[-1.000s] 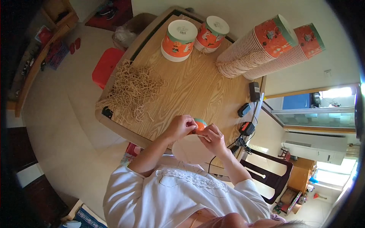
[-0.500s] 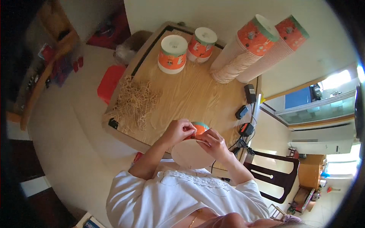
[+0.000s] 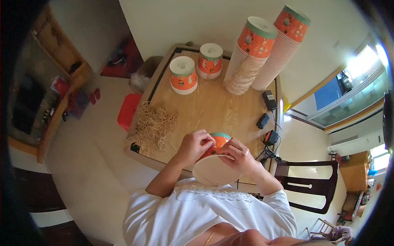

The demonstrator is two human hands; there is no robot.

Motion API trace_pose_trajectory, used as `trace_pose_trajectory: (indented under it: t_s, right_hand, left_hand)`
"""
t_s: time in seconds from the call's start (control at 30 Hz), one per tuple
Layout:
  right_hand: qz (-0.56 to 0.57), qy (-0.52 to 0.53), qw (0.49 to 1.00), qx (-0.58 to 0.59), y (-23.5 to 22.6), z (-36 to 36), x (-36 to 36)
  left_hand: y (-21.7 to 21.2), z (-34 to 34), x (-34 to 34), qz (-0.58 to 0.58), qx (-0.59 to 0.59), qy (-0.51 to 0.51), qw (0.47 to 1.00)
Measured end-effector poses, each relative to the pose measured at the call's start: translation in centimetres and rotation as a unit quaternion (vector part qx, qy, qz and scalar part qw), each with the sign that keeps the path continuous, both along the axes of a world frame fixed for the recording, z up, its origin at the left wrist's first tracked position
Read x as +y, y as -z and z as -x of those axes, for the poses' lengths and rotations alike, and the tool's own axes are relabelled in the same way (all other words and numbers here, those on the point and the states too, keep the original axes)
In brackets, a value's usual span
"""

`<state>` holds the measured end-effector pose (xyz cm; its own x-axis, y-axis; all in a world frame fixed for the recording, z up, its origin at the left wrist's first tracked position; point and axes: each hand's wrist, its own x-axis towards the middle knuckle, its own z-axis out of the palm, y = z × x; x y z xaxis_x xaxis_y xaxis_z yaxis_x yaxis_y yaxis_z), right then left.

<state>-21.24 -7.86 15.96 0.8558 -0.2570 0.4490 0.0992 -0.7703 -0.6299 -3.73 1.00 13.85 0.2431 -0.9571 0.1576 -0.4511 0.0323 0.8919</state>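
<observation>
An orange paper cup with a green rim [image 3: 218, 141] lies on its side over the near edge of the wooden table [image 3: 213, 108], its pale round base [image 3: 213, 170] turned toward me. My left hand [image 3: 196, 145] grips its left side and my right hand [image 3: 238, 155] grips its right side, fingers curled over the cup wall. A loose heap of tan rubber bands [image 3: 155, 125] lies on the table to the left of my hands.
Two tall leaning stacks of orange paper cups [image 3: 262, 53] stand at the table's far right. Two short cup stacks [image 3: 182, 76] [image 3: 210, 61] stand at the far middle. Black chargers [image 3: 269, 100] with cables lie near the right edge. A dark chair [image 3: 308, 184] is at my right, a red stool [image 3: 128, 111] left.
Both hands stay on the cup at the table's near edge, with the fingers shifted slightly around its base. The view has tilted, so the table and stacks sit differently in the picture.
</observation>
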Motion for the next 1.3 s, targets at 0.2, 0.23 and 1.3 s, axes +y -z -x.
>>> trace_pose_trajectory:
  t_s: [0.2,0.23,1.3]
  right_hand:
    - [0.014,0.018,0.998,-0.052,-1.4,0.3,-0.3]
    - [0.018,0.023,0.998,-0.057,-1.5,0.0,-0.5]
    - [-0.321,0.168,0.931,-0.032,2.6,-0.5,-9.9]
  left_hand:
    - [-2.0,-1.1,-0.5,0.009,0.194,0.046,0.980]
    - [-2.2,-1.5,-0.5,0.008,0.287,0.072,0.955]
    - [1.8,-2.2,-2.8,-0.001,0.544,-0.068,0.836]
